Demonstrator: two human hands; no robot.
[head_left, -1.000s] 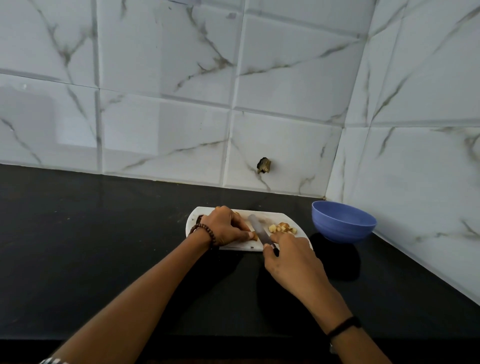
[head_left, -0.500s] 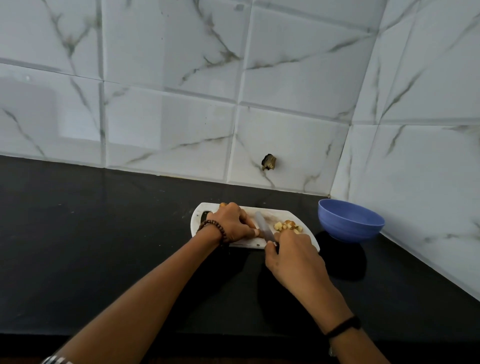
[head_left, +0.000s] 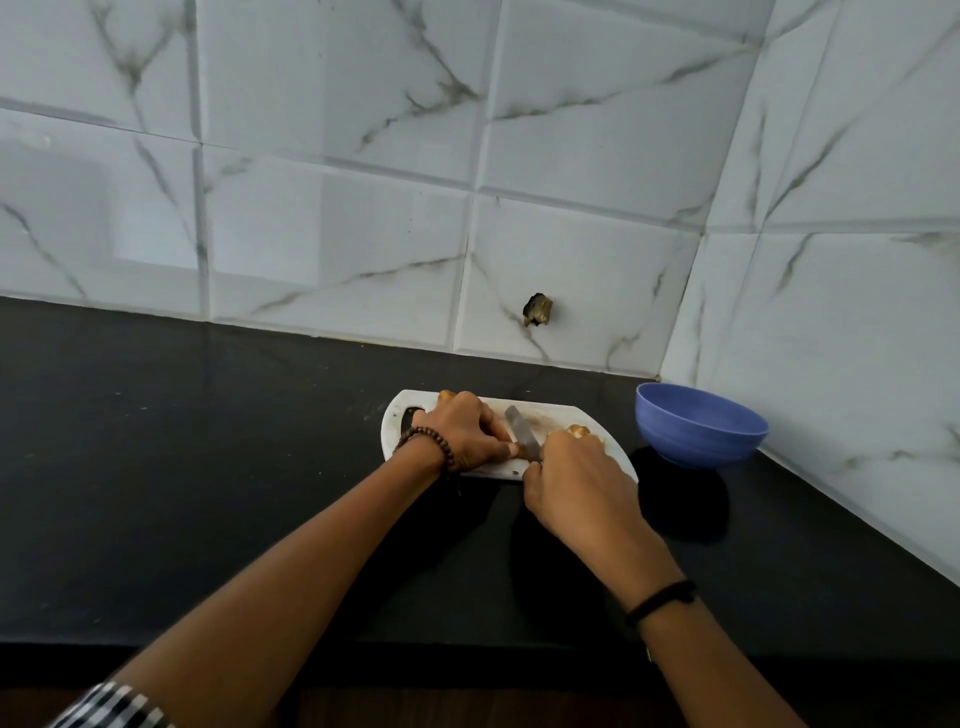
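Note:
A white cutting board (head_left: 558, 415) lies on the black counter near the corner. My left hand (head_left: 465, 434) is curled over a piece of pale brown food on the board, most of it hidden under the fingers. My right hand (head_left: 576, 480) grips a knife handle; the grey blade (head_left: 521, 434) angles down right beside my left fingertips. A small heap of chopped yellowish pieces (head_left: 579, 431) sits on the board just behind my right hand.
A blue bowl (head_left: 698, 426) stands right of the board, in the corner where the marble-tiled walls meet. The black counter (head_left: 208, 467) stretches wide to the left. A small dark hole (head_left: 537, 310) marks the back wall tile.
The knife blade has stayed next to my left fingertips, with my right hand shifting slightly forward over the chopped pieces. The view has tilted a little.

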